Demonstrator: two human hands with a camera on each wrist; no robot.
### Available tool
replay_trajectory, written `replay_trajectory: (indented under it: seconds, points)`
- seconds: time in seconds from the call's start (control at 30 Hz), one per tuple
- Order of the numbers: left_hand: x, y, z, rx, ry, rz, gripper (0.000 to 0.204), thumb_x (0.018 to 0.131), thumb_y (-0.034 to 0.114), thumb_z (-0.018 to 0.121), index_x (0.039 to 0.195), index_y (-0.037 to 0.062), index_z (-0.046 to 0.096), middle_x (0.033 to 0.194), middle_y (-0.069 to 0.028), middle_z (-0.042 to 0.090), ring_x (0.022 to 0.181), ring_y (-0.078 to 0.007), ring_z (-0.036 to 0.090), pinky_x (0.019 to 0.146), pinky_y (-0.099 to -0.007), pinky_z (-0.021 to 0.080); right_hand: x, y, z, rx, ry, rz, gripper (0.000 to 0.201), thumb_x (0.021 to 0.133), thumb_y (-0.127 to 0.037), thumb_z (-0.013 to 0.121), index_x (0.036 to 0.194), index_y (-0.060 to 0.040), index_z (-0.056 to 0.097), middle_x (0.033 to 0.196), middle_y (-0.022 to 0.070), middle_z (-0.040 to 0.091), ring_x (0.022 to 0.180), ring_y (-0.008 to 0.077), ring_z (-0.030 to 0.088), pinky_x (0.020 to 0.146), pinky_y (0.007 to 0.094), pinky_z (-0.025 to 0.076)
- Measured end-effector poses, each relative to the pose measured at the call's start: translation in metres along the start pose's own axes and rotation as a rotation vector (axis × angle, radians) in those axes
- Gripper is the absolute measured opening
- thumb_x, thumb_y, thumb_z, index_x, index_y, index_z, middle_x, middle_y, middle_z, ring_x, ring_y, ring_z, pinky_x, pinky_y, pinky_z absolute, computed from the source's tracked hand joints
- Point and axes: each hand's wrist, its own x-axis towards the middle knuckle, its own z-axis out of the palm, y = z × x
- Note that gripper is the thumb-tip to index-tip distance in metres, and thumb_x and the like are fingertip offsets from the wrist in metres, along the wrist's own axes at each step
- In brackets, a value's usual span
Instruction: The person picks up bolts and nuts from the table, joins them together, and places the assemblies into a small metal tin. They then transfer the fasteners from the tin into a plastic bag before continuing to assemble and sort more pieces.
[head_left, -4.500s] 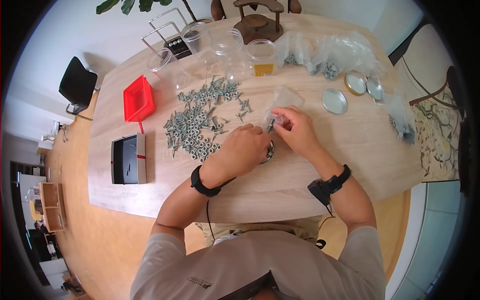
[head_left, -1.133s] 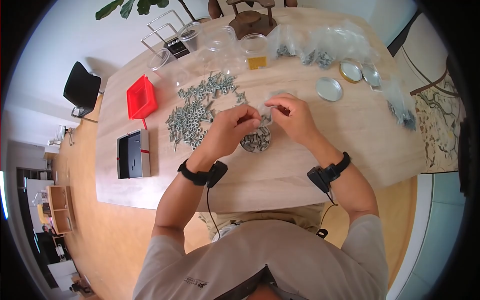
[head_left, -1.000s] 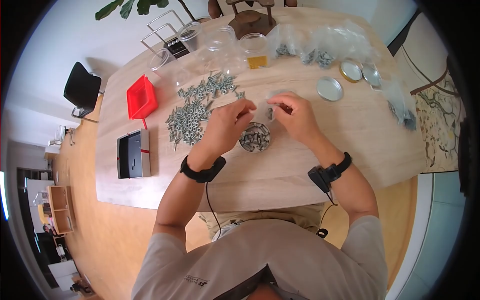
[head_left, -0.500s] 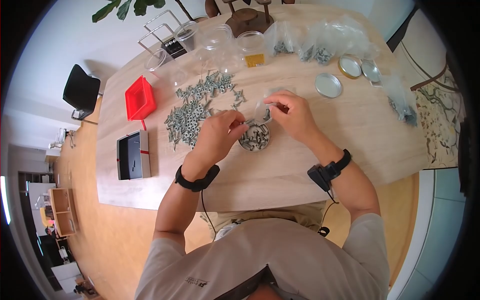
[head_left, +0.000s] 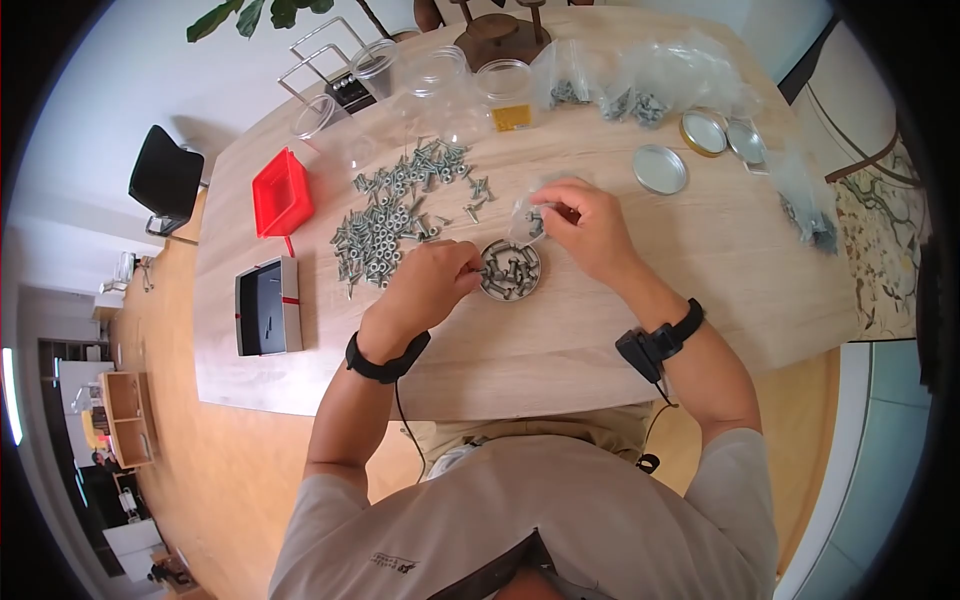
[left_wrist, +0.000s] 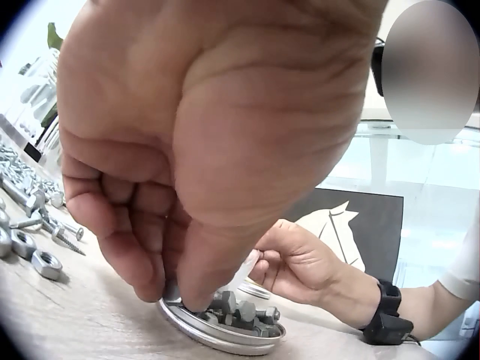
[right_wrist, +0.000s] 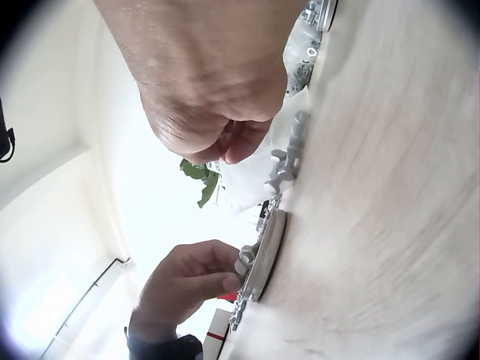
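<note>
My left hand (head_left: pixel 425 285) is at the left rim of a round metal tin (left_wrist: pixel 229 343) with bolts (head_left: pixel 516 272) in it. Its thumb and fingers pinch a bolt at the rim, largely hidden by the fingertips in the left wrist view. My right hand (head_left: pixel 592 232) grips the upper part of a clear plastic bag (head_left: pixel 521 220) just behind the tin. Several grey bolts (right_wrist: pixel 279 169) show in the low part of the bag in the right wrist view. Left of the tin spreads a pile of bolts, screws and nuts (head_left: pixel 380 235).
A red tray (head_left: pixel 283 200) and a grey box (head_left: pixel 280 310) stand at the left. Clear jars (head_left: pixel 440 85) line the back. Bags of hardware (head_left: pixel 640 95) lie at the back right, near a round tin lid (head_left: pixel 660 170). Loose screws (head_left: pixel 474 208) lie behind the tin.
My left hand has moved from beside the bag, down and left to the tin's rim, its fingers drawing together. My right hand stays behind the tin with the bag.
</note>
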Motion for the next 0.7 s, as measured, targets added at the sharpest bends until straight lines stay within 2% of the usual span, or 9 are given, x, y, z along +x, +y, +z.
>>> replay_trajectory:
  seconds: [0.07,0.17,0.27,0.37,0.47,0.5,0.57,0.67,0.7]
  points:
    - [0.000,0.004,-0.002,-0.042,0.001,-0.044,0.017,0.092,0.016,0.078,0.099,0.0015,0.074,0.091,-0.0170,0.075,0.083,-0.0345,0.073,0.077,-0.0433,0.057,0.000,0.001,0.000,0.014,0.000,0.007,0.019,0.093,-0.001,0.069,0.110,0.0010,0.078,0.109,0.0095,0.075,0.079,0.0153,0.067,0.073,0.0301,0.055]
    - [0.005,0.012,-0.007,-0.046,0.146,-0.017,0.016,0.094,0.014,0.078,0.102,0.0001,0.076,0.087,-0.0141,0.075,0.077,-0.0240,0.072,0.072,-0.0358,0.056,-0.001,0.002,0.000,0.002,0.006,-0.003,0.019,0.093,0.000,0.069,0.110,0.0009,0.078,0.109,0.0097,0.075,0.079,0.0156,0.067,0.073,0.0301,0.055]
    - [0.019,0.032,-0.006,-0.139,0.259,0.115,0.016,0.095,0.014,0.077,0.103,0.0001,0.075,0.087,-0.0129,0.075,0.076,-0.0247,0.071,0.072,-0.0352,0.056,0.000,0.001,0.001,0.000,-0.005,-0.020,0.019,0.093,0.000,0.069,0.110,0.0008,0.078,0.109,0.0097,0.075,0.079,0.0155,0.067,0.073,0.0303,0.055]
    - [0.031,0.042,-0.006,-0.213,0.255,0.084,0.021,0.092,0.018,0.081,0.101,0.0010,0.074,0.091,-0.0154,0.075,0.078,-0.0331,0.072,0.072,-0.0418,0.056,0.000,0.004,0.002,-0.001,0.013,-0.031,0.019,0.093,0.000,0.069,0.109,0.0005,0.078,0.109,0.0096,0.075,0.079,0.0155,0.067,0.073,0.0305,0.055]
    - [0.023,0.031,-0.012,-0.019,0.039,0.021,0.020,0.092,0.013,0.077,0.109,0.0023,0.075,0.089,-0.0124,0.075,0.079,-0.0279,0.071,0.075,-0.0382,0.056,-0.001,0.002,-0.001,-0.020,0.031,-0.019,0.019,0.093,0.000,0.069,0.109,0.0000,0.079,0.109,0.0098,0.075,0.079,0.0157,0.067,0.073,0.0308,0.055]
    - [0.020,0.027,-0.009,0.013,0.015,0.067,0.020,0.092,0.013,0.077,0.109,0.0026,0.075,0.090,-0.0129,0.076,0.081,-0.0290,0.071,0.076,-0.0393,0.056,-0.001,0.000,-0.002,-0.028,0.033,-0.011,0.019,0.093,-0.001,0.069,0.109,-0.0001,0.079,0.109,0.0099,0.075,0.079,0.0157,0.067,0.073,0.0309,0.055]
    - [0.011,0.017,0.002,0.078,-0.028,0.152,0.019,0.091,0.011,0.076,0.108,0.0031,0.075,0.092,-0.0138,0.076,0.084,-0.0310,0.072,0.078,-0.0416,0.056,-0.001,0.000,-0.002,-0.022,0.025,-0.017,0.019,0.093,-0.001,0.070,0.109,-0.0003,0.079,0.109,0.0100,0.075,0.079,0.0158,0.067,0.073,0.0309,0.055]
    - [0.009,0.011,0.015,0.068,0.014,0.112,0.018,0.090,0.009,0.074,0.107,0.0027,0.076,0.094,-0.0147,0.076,0.089,-0.0347,0.072,0.082,-0.0444,0.056,0.000,0.000,0.000,-0.029,0.009,-0.016,0.018,0.093,-0.002,0.070,0.109,-0.0003,0.079,0.109,0.0100,0.075,0.078,0.0159,0.067,0.073,0.0309,0.055]
    - [0.009,0.008,0.017,0.053,0.026,0.127,0.019,0.091,0.009,0.074,0.108,0.0027,0.077,0.094,-0.0146,0.077,0.089,-0.0335,0.072,0.082,-0.0431,0.057,-0.001,0.000,0.000,-0.037,0.005,-0.013,0.018,0.093,-0.002,0.070,0.109,-0.0003,0.079,0.109,0.0100,0.075,0.078,0.0160,0.067,0.072,0.0309,0.055]
